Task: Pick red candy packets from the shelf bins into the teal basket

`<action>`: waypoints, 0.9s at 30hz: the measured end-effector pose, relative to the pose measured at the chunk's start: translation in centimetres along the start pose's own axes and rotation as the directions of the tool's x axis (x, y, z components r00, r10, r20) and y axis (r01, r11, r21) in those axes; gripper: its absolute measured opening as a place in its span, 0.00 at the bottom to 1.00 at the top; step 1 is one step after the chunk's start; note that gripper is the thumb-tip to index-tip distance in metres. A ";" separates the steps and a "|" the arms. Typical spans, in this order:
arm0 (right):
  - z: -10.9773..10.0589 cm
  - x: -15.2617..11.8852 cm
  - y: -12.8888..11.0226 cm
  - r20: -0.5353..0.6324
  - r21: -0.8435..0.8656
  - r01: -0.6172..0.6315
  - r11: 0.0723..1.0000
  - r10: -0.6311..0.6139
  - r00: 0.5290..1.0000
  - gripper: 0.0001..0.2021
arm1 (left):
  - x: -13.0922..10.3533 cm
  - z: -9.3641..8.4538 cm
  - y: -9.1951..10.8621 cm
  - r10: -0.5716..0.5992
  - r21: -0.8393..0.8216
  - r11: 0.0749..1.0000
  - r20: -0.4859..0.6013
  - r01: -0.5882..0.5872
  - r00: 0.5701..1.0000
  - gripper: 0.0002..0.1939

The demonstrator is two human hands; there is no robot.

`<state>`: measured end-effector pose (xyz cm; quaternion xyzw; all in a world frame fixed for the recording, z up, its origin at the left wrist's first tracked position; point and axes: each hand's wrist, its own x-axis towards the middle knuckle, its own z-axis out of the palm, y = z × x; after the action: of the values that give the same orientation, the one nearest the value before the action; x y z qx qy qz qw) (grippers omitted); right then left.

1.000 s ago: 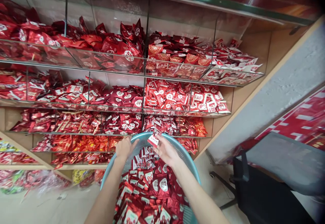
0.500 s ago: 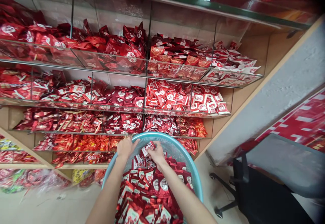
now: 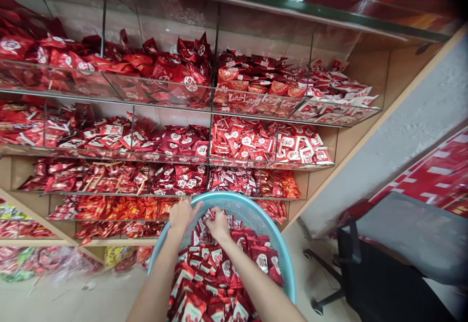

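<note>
A light-blue plastic basket [image 3: 287, 249] with a mesh wall holds a heap of small red wrapped packets [image 3: 192, 307], some with white or green labels. My left hand [image 3: 182, 214] grips the basket's far left rim, its thumb stretched over the inner side and its other fingers mostly hidden. Inside the basket, near the far wall, my right hand [image 3: 218, 225] is closed on a small red-and-white packet [image 3: 211, 213]. Only a corner of that packet shows past the fingers. More red-and-white packets lie right under this hand.
Behind the basket rises a shelf unit with glass-fronted bins [image 3: 241, 142] full of red packets. A black office chair [image 3: 380, 273] stands on the right by a grey wall [image 3: 365, 166]. Plastic bags of packets [image 3: 47, 261] lie on the floor at left.
My right hand has moved a little left and lower among the packets, and the packet in it shows less than before. My left hand stays on the rim.
</note>
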<state>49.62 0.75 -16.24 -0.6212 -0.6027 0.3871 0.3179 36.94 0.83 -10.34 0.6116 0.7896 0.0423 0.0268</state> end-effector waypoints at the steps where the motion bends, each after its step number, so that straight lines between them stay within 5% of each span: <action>1: -0.1 -0.1 -0.1 -0.026 -0.080 0.018 0.997 -0.020 0.999 0.15 | 0.0 0.0 0.0 -0.003 -0.001 1.000 0.003 0.003 1.000 0.33; 9: -0.9 -1.0 -0.8 -0.082 -0.222 0.147 0.964 -0.169 0.982 0.19 | 0.1 0.2 -0.1 0.002 -0.001 1.000 0.010 -0.002 1.000 0.33; 16: -5.2 2.5 -4.2 -0.215 -0.338 0.267 0.903 -0.350 0.912 0.13 | 0.2 0.2 -0.2 0.016 -0.031 0.999 0.014 -0.016 1.000 0.33; 20: -7.9 5.3 -5.9 -0.079 -0.550 0.315 0.774 -0.423 0.902 0.14 | 0.2 0.2 -0.3 0.014 -0.041 0.999 0.000 -0.014 1.000 0.32; 27: -8.9 7.6 -6.4 0.124 -0.774 0.273 0.571 -0.287 0.950 0.18 | 0.0 0.0 -0.2 0.011 -0.038 0.999 -0.003 -0.011 1.000 0.31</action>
<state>53.83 9.38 -7.02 -0.5967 -0.7983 0.0255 0.0772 36.72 0.81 -10.39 0.6151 0.7854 0.0583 0.0374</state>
